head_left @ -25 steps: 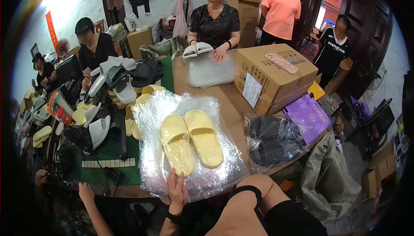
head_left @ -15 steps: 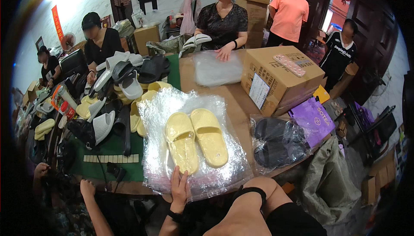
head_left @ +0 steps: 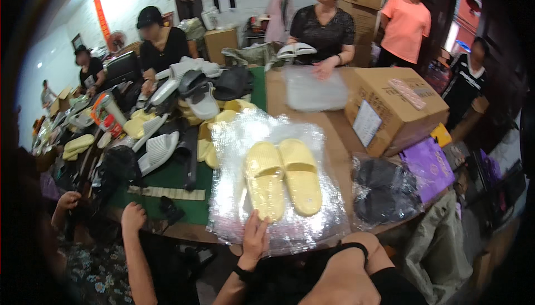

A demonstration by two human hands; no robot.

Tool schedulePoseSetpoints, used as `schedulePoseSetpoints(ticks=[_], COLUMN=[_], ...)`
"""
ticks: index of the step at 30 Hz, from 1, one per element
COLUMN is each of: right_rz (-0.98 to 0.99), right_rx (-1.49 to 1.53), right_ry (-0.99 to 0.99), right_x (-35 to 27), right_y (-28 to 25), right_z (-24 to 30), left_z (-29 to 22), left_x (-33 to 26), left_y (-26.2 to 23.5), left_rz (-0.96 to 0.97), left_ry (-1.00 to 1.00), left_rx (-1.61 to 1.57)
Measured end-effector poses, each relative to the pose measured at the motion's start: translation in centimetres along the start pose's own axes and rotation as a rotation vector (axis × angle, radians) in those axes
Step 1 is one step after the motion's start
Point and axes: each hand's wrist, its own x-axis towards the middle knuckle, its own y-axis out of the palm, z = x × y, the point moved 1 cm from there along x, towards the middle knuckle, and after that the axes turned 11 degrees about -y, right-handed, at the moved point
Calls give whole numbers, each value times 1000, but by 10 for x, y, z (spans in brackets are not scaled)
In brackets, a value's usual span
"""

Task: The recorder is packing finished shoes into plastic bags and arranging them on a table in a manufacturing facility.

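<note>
A pair of yellow slide slippers (head_left: 301,185) lies side by side, toes away from me, on a stack of shiny clear plastic bags (head_left: 228,185). I cannot tell whether plastic covers the slippers. My left hand (head_left: 255,238), a black band at its wrist, has its fingers stretched out against the left slipper's heel. Nothing shows in its grasp. At the table's near edge is my right hand (head_left: 372,245), bent past a black wristband. Its fingers are hidden.
Loose black, white and yellow slippers (head_left: 157,154) crowd the left side. To the right are bagged black slippers (head_left: 384,190), a cardboard box (head_left: 379,118) and a purple bag (head_left: 429,165). A neighbour's hands (head_left: 134,216) hover at lower left. A person opposite touches clear bags (head_left: 312,90).
The view has swung left, so the whole scene sits further right. My left hand stays at the slipper's heel. The yellow slippers keep their place on the bags.
</note>
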Motion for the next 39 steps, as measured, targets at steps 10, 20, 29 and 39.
schedulePoseSetpoints(ticks=[10,20,29,39], right_rz=[-147,27,50,68], right_rx=[13,-369,-714,-1932], right_ry=[41,43,416,1179], right_x=[-3,-24,-27,-83], right_y=[28,22,-11,-31], right_z=[-18,5,30,40], left_z=[-5,-6,-10,-2], left_x=[6,6,8,4], left_y=[3,-3,0,4], left_rz=[73,37,58,84], left_ry=[39,5,37,32], left_rx=[-60,-58,-73,-82])
